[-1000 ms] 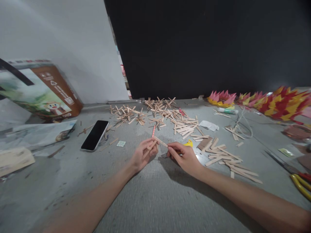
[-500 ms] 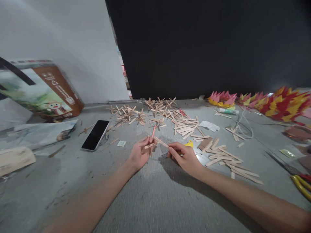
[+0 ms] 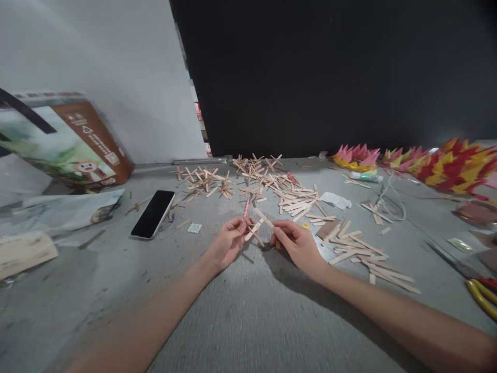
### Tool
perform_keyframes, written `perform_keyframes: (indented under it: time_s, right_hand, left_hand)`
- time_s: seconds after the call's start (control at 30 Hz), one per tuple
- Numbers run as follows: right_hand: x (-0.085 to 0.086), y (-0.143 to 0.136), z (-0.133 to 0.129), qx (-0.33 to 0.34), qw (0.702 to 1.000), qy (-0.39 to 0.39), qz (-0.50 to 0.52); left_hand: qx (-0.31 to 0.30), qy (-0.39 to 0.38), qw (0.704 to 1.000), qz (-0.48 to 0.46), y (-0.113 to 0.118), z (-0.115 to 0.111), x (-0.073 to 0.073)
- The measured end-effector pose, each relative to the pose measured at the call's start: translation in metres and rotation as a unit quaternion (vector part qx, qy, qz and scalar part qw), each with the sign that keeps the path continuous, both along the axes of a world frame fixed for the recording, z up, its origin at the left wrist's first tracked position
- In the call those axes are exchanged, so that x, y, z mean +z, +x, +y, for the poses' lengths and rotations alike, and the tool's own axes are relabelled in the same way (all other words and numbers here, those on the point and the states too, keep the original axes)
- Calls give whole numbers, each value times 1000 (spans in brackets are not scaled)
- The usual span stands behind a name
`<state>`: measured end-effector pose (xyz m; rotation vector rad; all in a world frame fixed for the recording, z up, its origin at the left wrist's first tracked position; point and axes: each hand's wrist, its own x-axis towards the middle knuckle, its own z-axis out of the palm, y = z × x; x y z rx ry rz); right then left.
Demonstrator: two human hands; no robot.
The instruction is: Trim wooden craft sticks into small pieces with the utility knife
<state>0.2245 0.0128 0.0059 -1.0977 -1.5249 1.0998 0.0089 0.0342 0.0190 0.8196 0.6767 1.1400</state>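
My left hand [image 3: 229, 241] is closed on small crossed wooden craft sticks [image 3: 253, 229]. A red-and-white patterned stick [image 3: 246, 208] pokes up by its fingertips; whether it is held there or lies behind, I cannot tell. Between thumb and fingers, my right hand [image 3: 297, 243] pinches one flat craft stick [image 3: 264, 216], whose far end slants up to the left across the crossed ones. Beneath the right hand shows a tool with a dark metal tip [image 3: 267, 247] and a bit of yellow [image 3: 305, 225]; the hand hides most of it.
Star-shaped stick pieces [image 3: 205, 181] and loose craft sticks [image 3: 361, 254] cover the table's back and right. A phone [image 3: 153, 214] and printed bag [image 3: 89, 145] are left. Folded paper flowers [image 3: 355, 157], a glue stick [image 3: 365, 177] and yellow-handled scissors [image 3: 481, 295] are right.
The right-hand stick has tipped more upright, and the crossed sticks in the left hand have turned and shifted right. Both hands stay close together. The tool under the right hand has shifted.
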Motion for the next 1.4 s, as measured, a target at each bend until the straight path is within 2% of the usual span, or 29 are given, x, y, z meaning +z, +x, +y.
perform_keyframes:
  time_s: [0.23, 0.47, 0.73, 0.93, 1.07, 1.23, 1.3, 1.4]
  right_hand:
    - [2, 1, 0, -36, 999, 14, 24]
    - [-3, 2, 2, -47, 998, 32, 22]
    - [-9, 1, 4, -13, 997, 4, 78]
    - [-9, 1, 5, -6, 998, 5, 66]
    - [-1, 1, 2, -7, 998, 21, 61]
    - [8, 2, -8, 50, 998, 22, 40]
    - [7, 2, -8, 39, 998, 14, 36]
    - [2, 2, -4, -20, 999, 32, 11]
  left_hand:
    - [-3, 25, 999, 29, 0, 0, -5]
    - [-13, 77, 992, 98, 3, -2, -9]
    - [-24, 93, 989, 109, 2, -1, -10]
    - [-21, 100, 986, 130, 2, -1, -11]
    - [-48, 103, 983, 142, 0, -1, -14]
    - [-103, 108, 977, 150, -2, -1, -11]
    - [-107, 109, 977, 149, -2, 0, -11]
    - [-112, 112, 977, 143, -2, 1, -14]
